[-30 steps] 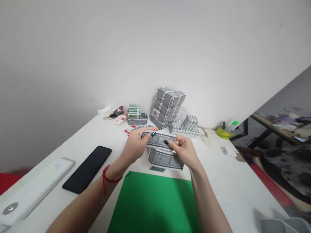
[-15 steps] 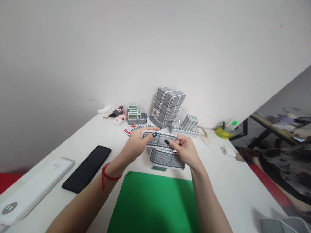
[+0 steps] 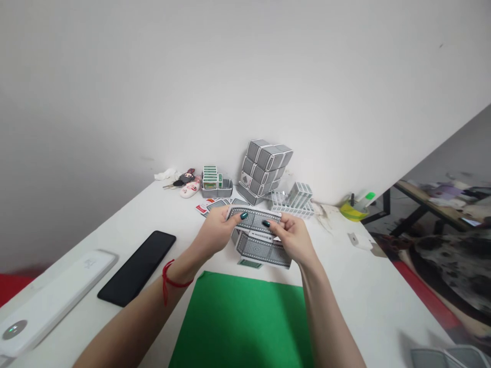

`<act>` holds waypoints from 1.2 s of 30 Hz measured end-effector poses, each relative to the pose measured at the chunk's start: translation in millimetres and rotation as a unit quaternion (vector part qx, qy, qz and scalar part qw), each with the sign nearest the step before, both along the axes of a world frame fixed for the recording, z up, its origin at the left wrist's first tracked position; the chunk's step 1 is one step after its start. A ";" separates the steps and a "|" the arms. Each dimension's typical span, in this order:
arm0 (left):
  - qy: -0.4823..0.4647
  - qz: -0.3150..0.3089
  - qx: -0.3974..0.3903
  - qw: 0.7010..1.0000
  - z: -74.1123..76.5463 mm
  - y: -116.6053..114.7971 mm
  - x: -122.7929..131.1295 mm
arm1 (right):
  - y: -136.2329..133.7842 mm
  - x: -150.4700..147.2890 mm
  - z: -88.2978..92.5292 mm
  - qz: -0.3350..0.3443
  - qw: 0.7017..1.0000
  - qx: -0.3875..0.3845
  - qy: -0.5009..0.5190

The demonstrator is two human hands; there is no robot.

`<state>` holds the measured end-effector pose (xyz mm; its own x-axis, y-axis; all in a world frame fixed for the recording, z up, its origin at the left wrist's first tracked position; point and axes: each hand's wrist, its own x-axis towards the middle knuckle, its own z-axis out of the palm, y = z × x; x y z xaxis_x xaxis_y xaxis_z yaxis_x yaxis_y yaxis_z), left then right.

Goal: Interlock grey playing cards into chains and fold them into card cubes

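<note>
My left hand (image 3: 215,228) and my right hand (image 3: 294,237) pinch opposite ends of a folded playing-card piece (image 3: 253,220) with grey-patterned backs. Both thumbs press on its upper face; the fingers behind are largely hidden. A second patterned panel (image 3: 264,250) hangs below the upper strip, tilted; whether the two are joined, I cannot tell. Under it a small green-backed card (image 3: 250,263) partly shows. Just beyond my hands lie several loose cards (image 3: 215,205). Farther back stands a stacked structure of folded cards (image 3: 264,166) near the wall.
A green sheet (image 3: 245,322) lies in front of me on the white table (image 3: 146,209). Left are a black phone (image 3: 137,267) and a long white device (image 3: 53,296). Card-built trays (image 3: 217,193) (image 3: 293,208) flank the structure. A yellow holder (image 3: 353,210) stands at right.
My left hand has shifted slightly, its index finger no longer stretched along the card piece's top edge. The held piece tilts a little differently; both hands keep their grip.
</note>
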<state>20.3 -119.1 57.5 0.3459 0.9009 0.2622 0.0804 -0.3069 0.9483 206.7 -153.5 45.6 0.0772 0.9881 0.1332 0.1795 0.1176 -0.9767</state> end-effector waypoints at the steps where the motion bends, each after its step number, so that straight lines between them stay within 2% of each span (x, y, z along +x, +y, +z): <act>1: -0.003 0.000 0.000 1.000 -0.9 0.0 0.6 | 0.0 -0.4 0.1 -0.001 1.000 0.000 0.001; 11: 0.011 0.013 -0.007 1.000 -6.2 0.3 4.2 | 1.9 -5.3 -1.9 -0.018 1.000 -0.009 0.007; 17: -0.037 -0.002 -0.049 0.998 -9.1 -0.3 8.0 | 1.7 -7.9 -2.7 -0.013 1.000 -0.010 0.003; 23: -0.056 -0.055 -0.091 0.993 -7.1 -2.2 6.7 | 0.1 -6.8 1.2 -0.029 0.999 -0.022 -0.023; 25: -0.055 -0.095 -0.113 0.988 -4.2 0.9 0.1 | -2.0 -6.3 5.2 -0.019 0.999 -0.029 -0.027; 27: -0.054 -0.164 -0.141 0.975 -0.5 4.7 -7.8 | -4.5 -6.5 9.1 0.003 0.999 -0.031 -0.027; 29: -0.049 -0.188 -0.152 0.969 3.0 7.4 -13.8 | -6.2 -6.8 11.5 0.025 0.999 -0.027 -0.023; 32: -0.043 -0.165 -0.150 0.974 5.9 7.2 -14.9 | -6.4 -5.4 10.9 0.035 0.999 -0.016 -0.027; 36: -0.052 -0.118 -0.137 0.982 2.2 3.6 -5.7 | -5.5 -2.2 8.0 0.029 0.999 -0.001 -0.039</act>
<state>14.5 -115.6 59.7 0.5378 0.8405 0.0650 -0.0634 -0.0366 0.9973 204.5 -158.9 53.5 0.0084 0.9909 0.1344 0.2471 0.1281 -0.9605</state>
